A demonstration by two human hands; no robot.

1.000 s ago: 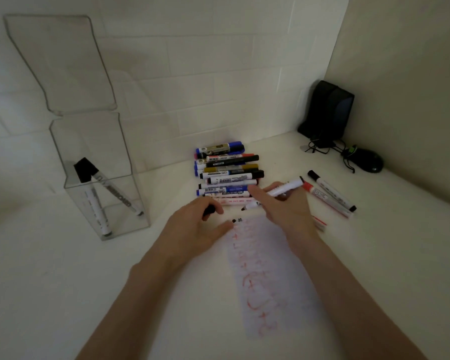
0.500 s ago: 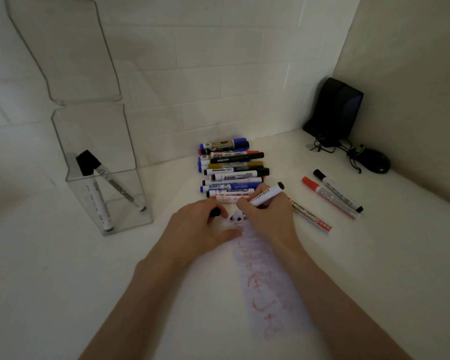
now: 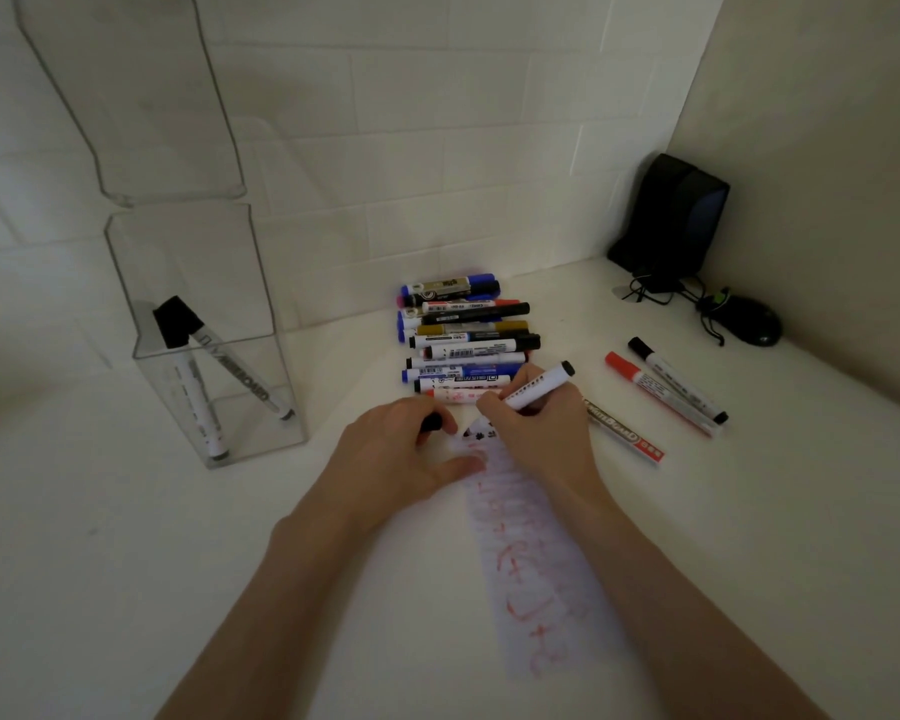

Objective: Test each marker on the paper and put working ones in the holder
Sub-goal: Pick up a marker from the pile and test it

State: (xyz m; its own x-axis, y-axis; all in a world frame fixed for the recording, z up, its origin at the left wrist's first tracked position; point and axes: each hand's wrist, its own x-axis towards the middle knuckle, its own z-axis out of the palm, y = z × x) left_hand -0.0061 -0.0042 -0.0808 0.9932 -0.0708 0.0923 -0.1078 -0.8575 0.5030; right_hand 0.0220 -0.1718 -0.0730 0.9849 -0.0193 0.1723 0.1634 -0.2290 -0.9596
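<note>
the right hand (image 3: 536,433) pinches a white marker (image 3: 539,389) between thumb and curled fingers, tail tilted up and away, tip down at the far end of the paper (image 3: 531,563), where a few small black marks sit above rows of red scribble. the left hand (image 3: 401,454) curls its fingers round a black cap (image 3: 431,423) while its thumb lies flat on the paper's left edge. that thumb looks like the only thing pinning the narrow strip, so a firm stroke could drag or wrinkle it. the tip is working very near the strip's top edge and might run off onto the pale table (image 3: 126,563) and stain it. the heel of the right hand lies over the red scribbles and may smear them if the ink is fresh. the pile of markers (image 3: 463,337) lies just beyond both hands, so a careless knuckle could roll one loose and mix tested with untested. the same goes for the red-ended marker (image 3: 622,431) just beside the right hand. in this dim light a faint line could be misread as a dead pen. the clear holder (image 3: 204,356) stands well apart to the left with two markers (image 3: 198,387) leaning inside. a hasty drop there, or one made before recapping, could knock it or leave the tip to dry out.
</note>
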